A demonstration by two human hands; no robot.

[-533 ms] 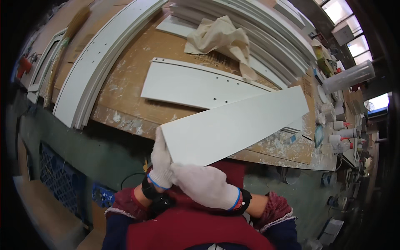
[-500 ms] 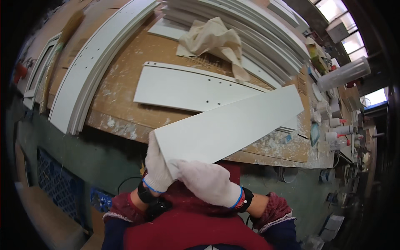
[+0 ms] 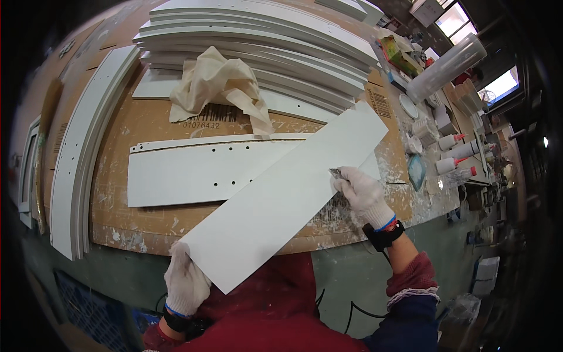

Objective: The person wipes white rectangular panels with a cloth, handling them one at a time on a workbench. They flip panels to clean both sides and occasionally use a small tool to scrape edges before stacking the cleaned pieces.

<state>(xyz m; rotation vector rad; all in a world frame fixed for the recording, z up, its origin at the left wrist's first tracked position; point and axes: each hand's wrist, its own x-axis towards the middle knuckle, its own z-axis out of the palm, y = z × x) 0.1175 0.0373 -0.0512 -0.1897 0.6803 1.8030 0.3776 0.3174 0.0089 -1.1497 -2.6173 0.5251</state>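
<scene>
A long white board [image 3: 275, 205] lies slantwise in front of me, its near end past the table edge and its far end up to the right. My left hand [image 3: 186, 281], in a white knit glove, is closed on the near left corner, fingers partly hidden. My right hand [image 3: 362, 193], gloved too, is closed on a small grey metal blade [image 3: 335, 172] at the board's right edge. The blade's tip is over the board face; whether it touches cannot be made out. Beneath lies another white board [image 3: 176, 173] with drilled holes and a groove.
A crumpled cream cloth [image 3: 217, 82] lies before a stack of white boards [image 3: 264, 29] at the back. More boards [image 3: 82, 158] stand along the left. Bottles [image 3: 450, 165], a clear plastic roll [image 3: 448, 67] and a white dish [image 3: 409, 105] crowd the right side of the cardboard-covered table [image 3: 135, 237].
My right hand has moved from the board's near end to its right edge, where the blade now shows. The view has shifted, and the board slants more steeply.
</scene>
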